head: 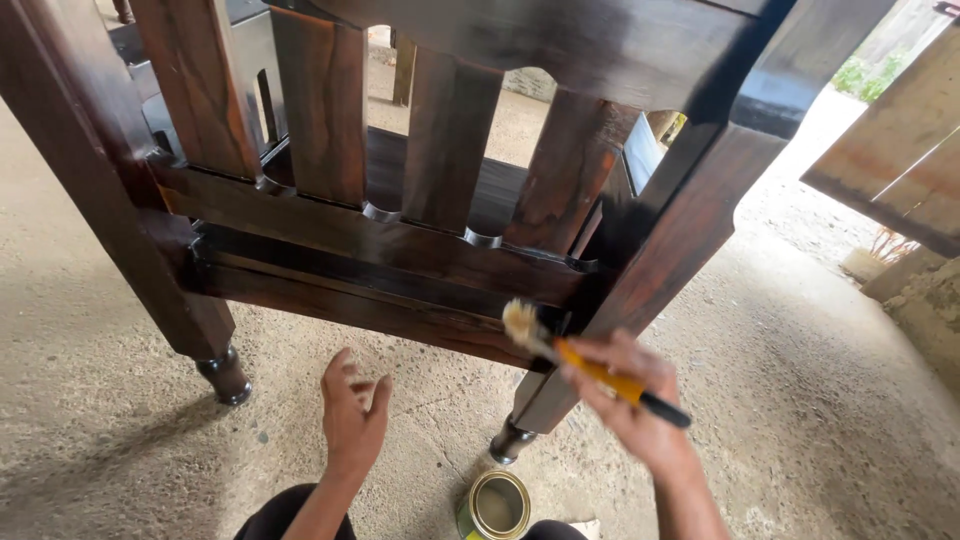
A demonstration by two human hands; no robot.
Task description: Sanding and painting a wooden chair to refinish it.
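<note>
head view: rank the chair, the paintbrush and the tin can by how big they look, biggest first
1. chair, fills most of the view
2. paintbrush, in the right hand
3. tin can, partly cut off by the bottom edge, so its rank against the paintbrush is unsure

The chair (pixel 400 200) fills the upper half of the frame, standing on the floor (pixel 820 400). The brush (pixel 590 365), in the right hand (pixel 630 400), touches the lower rail at centre. The left hand (pixel 352 415) hangs lower left of it. The tin (pixel 495 505) sits at bottom centre.
</note>
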